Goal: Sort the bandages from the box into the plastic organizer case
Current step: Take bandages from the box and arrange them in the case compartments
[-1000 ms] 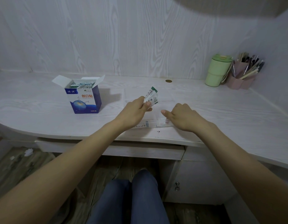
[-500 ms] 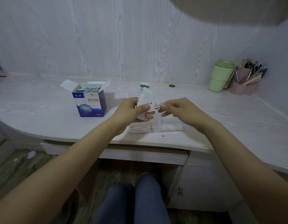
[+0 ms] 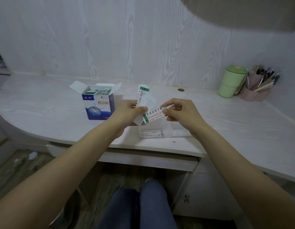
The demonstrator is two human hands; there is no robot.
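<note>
Two-handed hold, mid-frame, above the white tabletop. Left of centre on it: open blue bandage box, flaps up, wrapped strips showing inside. Lower centre, near the front edge: clear plastic organizer case, hard to read, with what looks like a few strips lying in its near compartment. Directly above the case: left hand, fingers curled round a loose bundle of bandages; right hand, thumb and forefinger pinching one wrapped bandage by its right end.

Could go wrong in the parting: bundle fanned and loosely gripped, so drawing the single bandage out could drag a neighbour along and drop it on the tabletop or into the wrong compartment. Could also miss the case altogether, its transparent walls being nearly invisible against the pale surface. Might crease or tear the thin paper wrapper if tugged while the left thumb clamps the other end.

Pinched bandage: long axis close to horizontal across the frame, right end tilted slightly up, green-banded end pointing lower left into the left hand. Tallest strip of the bundle: near upright, green end toward the top of the frame.
</note>
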